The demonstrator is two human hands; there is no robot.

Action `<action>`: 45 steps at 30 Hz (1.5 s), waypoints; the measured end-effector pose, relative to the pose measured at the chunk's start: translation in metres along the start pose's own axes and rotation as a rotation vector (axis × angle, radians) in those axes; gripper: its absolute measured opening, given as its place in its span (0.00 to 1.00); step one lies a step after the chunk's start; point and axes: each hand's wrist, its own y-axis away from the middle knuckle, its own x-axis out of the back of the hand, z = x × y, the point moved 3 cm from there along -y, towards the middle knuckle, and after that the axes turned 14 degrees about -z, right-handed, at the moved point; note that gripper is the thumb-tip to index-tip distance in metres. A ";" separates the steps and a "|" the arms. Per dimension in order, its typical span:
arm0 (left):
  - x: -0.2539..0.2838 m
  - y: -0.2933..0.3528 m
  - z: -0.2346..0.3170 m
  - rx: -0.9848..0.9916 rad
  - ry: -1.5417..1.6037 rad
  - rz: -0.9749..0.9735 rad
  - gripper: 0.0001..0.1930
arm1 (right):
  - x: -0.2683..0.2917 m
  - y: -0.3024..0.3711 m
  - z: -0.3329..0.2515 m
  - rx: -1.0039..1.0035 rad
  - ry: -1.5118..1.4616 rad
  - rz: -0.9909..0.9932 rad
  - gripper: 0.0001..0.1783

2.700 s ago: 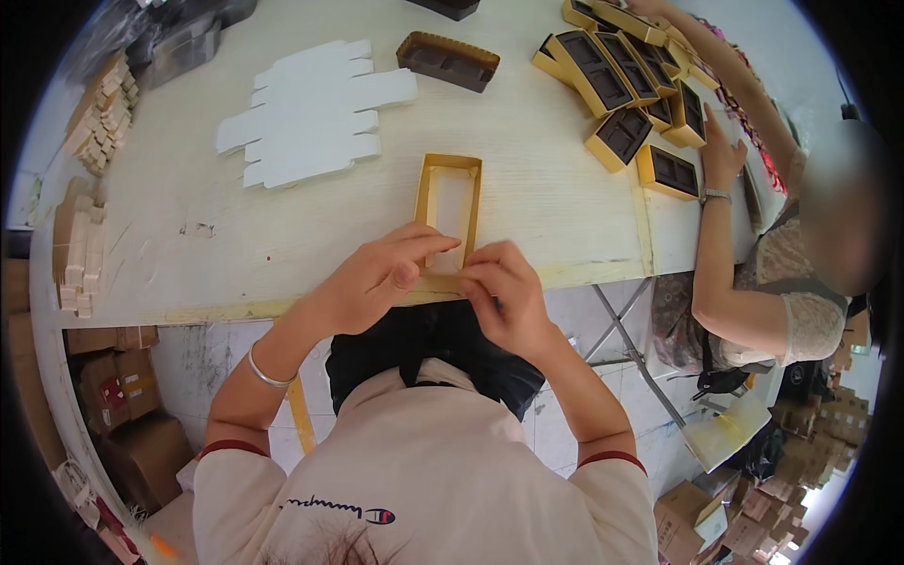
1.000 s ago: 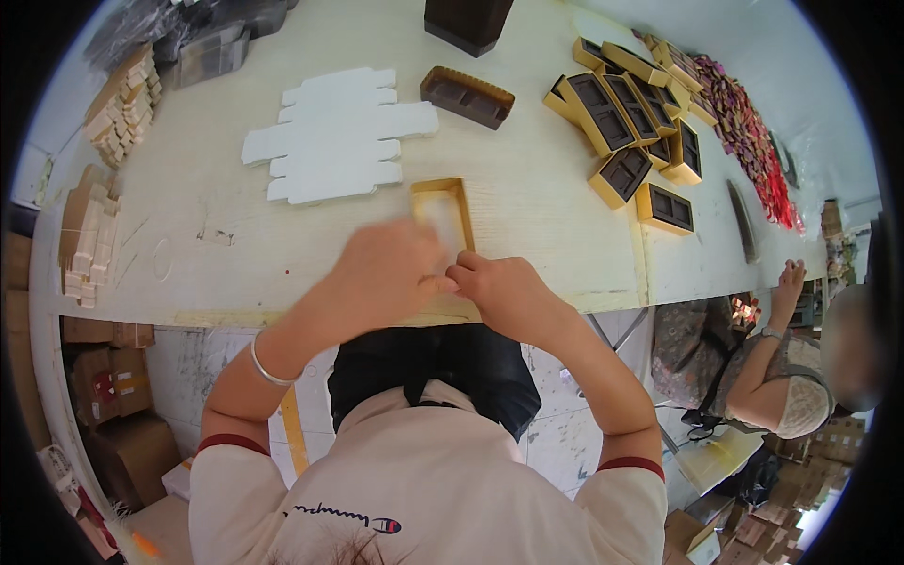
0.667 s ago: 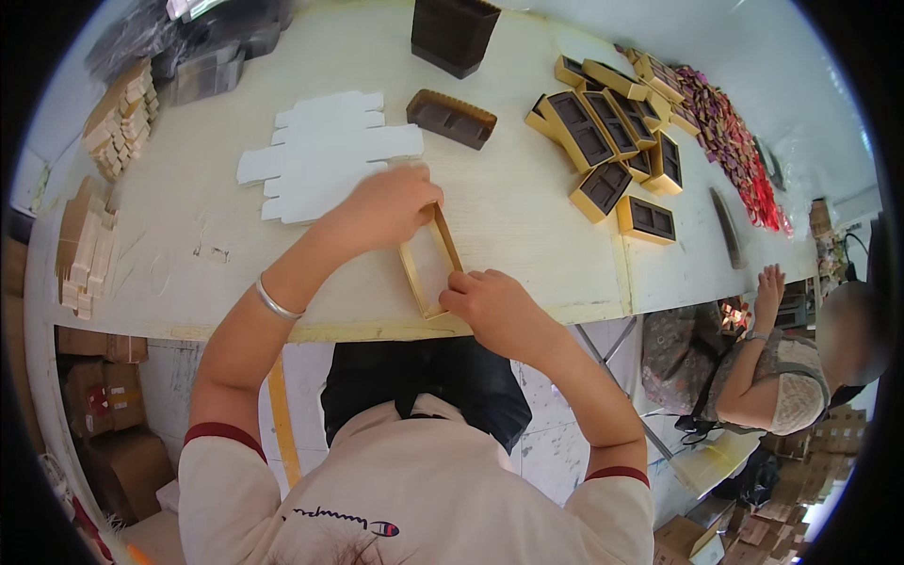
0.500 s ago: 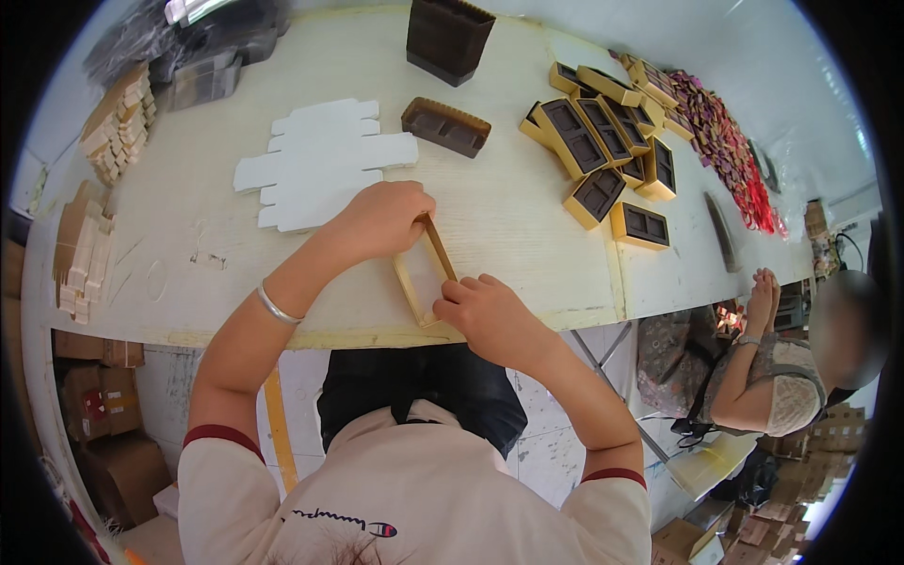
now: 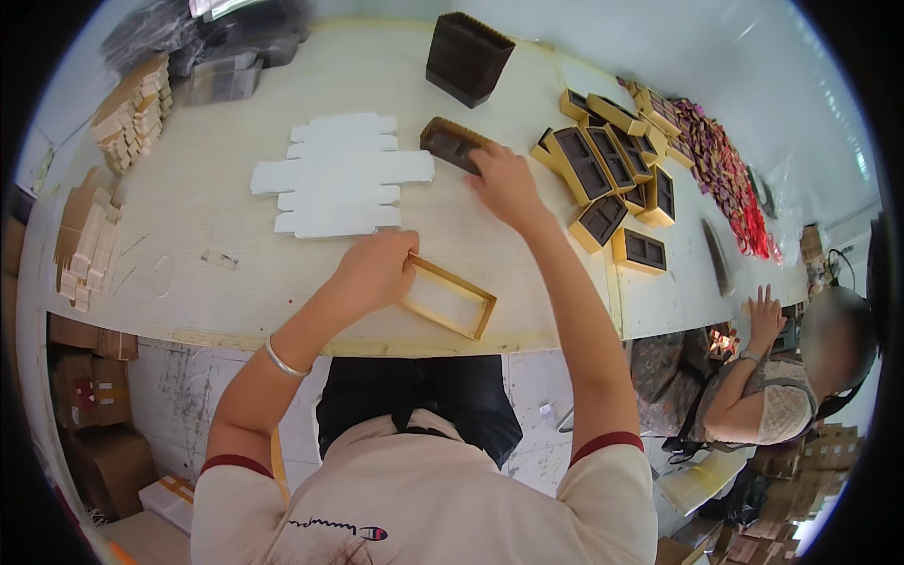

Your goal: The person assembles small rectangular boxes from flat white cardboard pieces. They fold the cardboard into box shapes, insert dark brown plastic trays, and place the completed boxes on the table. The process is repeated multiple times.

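My left hand (image 5: 375,271) grips one end of a gold rectangular cardboard frame (image 5: 487,318), which is held near the table's front edge. Through the open middle of the frame the tabletop shows. Farther off, my right hand (image 5: 508,188) has its fingers on the right end of a low stack of dark brown plastic trays (image 5: 444,141); the fingertips are partly hidden against it. To the left of these trays lies a stack of flat white box blanks (image 5: 334,179), just beyond my left hand.
Behind stands a tall stack of brown trays (image 5: 468,61). Gold boxes with brown trays (image 5: 584,165) are piled at the right, near a heap of red and purple pieces (image 5: 720,165). Folded cardboard pieces (image 5: 89,240) line the left edge. Another person (image 5: 753,405) sits at the right.
My right hand has left the gold frame and reached forward to the brown trays. The frame, still in my left hand, has swung so that its free end points right.
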 end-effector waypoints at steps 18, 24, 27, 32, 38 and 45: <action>0.022 0.068 0.038 -0.173 0.012 -0.044 0.53 | 0.072 0.111 -0.034 -0.316 -1.397 -0.614 0.23; -0.005 0.053 0.022 -0.124 0.096 -0.086 0.49 | 0.080 0.127 -0.048 -0.376 -0.707 -0.953 0.22; -0.006 0.049 0.025 -0.134 0.129 -0.091 0.48 | 0.072 0.120 -0.050 -0.369 -0.680 -0.987 0.23; -0.010 0.043 0.027 -0.174 0.095 -0.078 0.47 | 0.069 0.091 -0.065 -0.265 -0.620 -1.036 0.26; -0.008 0.043 0.027 -0.159 0.125 -0.091 0.40 | 0.073 0.096 -0.043 -0.328 -0.661 -1.121 0.25; -0.007 0.045 0.024 -0.090 0.200 -0.113 0.32 | 0.070 0.097 -0.078 -0.412 -0.557 -0.640 0.33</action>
